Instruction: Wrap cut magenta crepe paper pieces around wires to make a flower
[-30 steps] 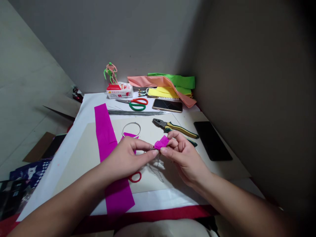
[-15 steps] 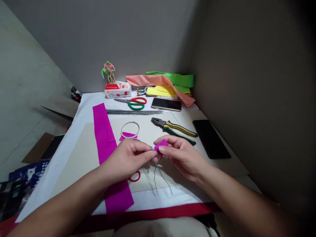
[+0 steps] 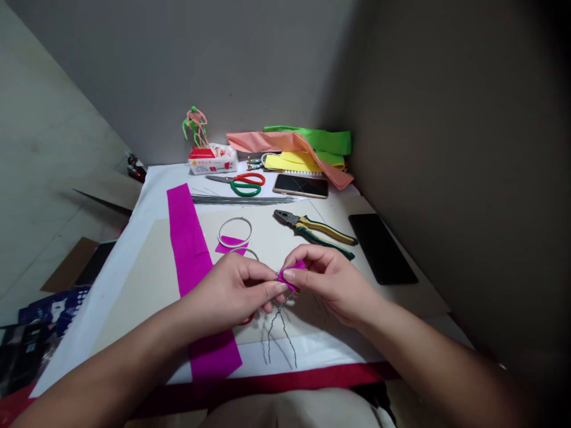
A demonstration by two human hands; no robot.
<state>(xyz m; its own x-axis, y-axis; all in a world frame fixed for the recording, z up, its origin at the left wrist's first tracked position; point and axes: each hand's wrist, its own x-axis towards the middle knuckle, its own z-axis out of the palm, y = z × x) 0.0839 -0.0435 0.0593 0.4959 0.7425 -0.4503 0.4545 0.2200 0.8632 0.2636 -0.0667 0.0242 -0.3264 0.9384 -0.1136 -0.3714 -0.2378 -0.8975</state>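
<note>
Pinching step: my left hand (image 3: 229,291) and right hand (image 3: 332,282) grasp a small magenta crepe-paper scrap (image 3: 289,276) onto a thin twisted metal wire (image 3: 279,333); the next move seemingly calls for firm wrapping.

You're boxed into a narrow corner: a plain grey wall (image 3: 178,71) straight ahead, a darker partition (image 3: 446,178) closing in on your right and sinking into shadow. A pale panel (image 3: 49,131) slants down on your left, above flattened cardboard (image 3: 69,267) — and the white-covered table (image 3: 129,261) has a red front edge (image 3: 267,377).
</note>
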